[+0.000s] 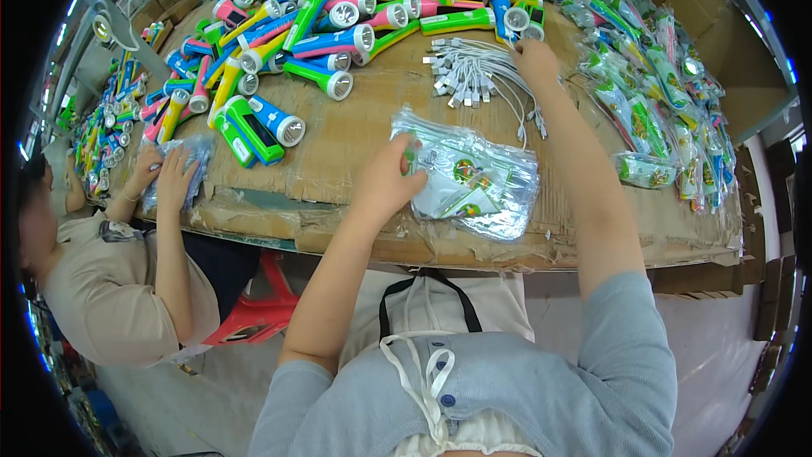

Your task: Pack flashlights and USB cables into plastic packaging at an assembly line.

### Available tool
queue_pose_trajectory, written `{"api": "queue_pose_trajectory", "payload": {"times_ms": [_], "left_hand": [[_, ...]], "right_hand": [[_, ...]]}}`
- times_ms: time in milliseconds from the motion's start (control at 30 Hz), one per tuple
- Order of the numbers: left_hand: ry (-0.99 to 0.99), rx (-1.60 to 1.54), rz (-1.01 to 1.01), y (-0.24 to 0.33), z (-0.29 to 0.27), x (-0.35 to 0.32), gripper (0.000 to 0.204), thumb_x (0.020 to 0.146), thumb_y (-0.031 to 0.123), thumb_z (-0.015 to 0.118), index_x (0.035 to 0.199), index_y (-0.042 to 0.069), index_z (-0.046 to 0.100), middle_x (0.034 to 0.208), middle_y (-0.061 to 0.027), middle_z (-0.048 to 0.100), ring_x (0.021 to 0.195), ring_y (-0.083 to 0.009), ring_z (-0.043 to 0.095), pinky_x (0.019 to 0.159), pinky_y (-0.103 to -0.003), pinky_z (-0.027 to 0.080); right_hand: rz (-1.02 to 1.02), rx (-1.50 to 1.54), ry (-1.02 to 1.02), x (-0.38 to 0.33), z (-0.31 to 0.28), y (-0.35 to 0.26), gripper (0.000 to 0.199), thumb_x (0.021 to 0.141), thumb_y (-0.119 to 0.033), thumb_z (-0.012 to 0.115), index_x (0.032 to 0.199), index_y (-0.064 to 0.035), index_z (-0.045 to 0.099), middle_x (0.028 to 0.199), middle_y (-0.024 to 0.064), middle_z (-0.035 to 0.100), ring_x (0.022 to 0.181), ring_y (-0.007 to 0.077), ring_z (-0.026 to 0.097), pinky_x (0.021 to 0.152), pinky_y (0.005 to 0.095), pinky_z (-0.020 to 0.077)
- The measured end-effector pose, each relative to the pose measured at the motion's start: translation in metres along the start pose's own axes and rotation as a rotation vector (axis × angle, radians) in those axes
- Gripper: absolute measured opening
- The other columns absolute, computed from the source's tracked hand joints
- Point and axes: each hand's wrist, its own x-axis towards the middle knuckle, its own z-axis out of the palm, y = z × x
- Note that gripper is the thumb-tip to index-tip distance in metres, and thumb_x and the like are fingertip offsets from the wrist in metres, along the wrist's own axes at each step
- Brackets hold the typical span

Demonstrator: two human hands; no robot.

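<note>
Cardboard-covered table [342,148], stack of clear bags [486,182] touched at its left edge by the left hand [391,182], fingers curled, grip unclear, white cables [474,72] spread beyond the stack, right hand [534,61] held beyond its right side, fingers bent, hold indiscernible, flashlights [331,41] heaped farther beyond it.

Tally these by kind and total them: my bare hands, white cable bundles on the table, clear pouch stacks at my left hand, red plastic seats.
Bare hands: 2 (left hand, right hand)
White cable bundle: 1
Clear pouch stack: 1
Red plastic seat: 1
Total: 5
</note>
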Motion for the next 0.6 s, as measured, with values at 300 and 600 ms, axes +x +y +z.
{"api": "queue_pose_trajectory", "payload": {"times_ms": [300, 600], "left_hand": [[0.133, -0.766, -0.005, -0.048, 0.033, 0.012, 0.009, 0.082, 0.008, 0.062, 0.090, 0.005, 0.059, 0.059, 0.0059, 0.046, 0.050, -0.0020, 0.036, 0.045, -0.019, 0.028], [0.065, -0.742, 0.042, -0.044, 0.034, 0.017, 0.010, 0.081, 0.011, 0.064, 0.085, 0.005, 0.058, 0.055, 0.0052, 0.045, 0.049, -0.0028, 0.039, 0.044, -0.020, 0.029]], "right_hand": [[-0.309, 0.133, 0.573, 0.005, -0.098, -0.042, 0.020, 0.080, -0.026, 0.055, 0.082, -0.0116, 0.069, 0.086, 0.0130, 0.064, 0.081, 0.0317, 0.061, 0.068, 0.0426, 0.0490], [-0.088, -0.146, 0.294, 0.016, -0.070, -0.018, 0.029, 0.084, -0.027, 0.046, 0.082, -0.0050, 0.065, 0.089, 0.0155, 0.064, 0.083, 0.0328, 0.061, 0.069, 0.0434, 0.0500]]}}
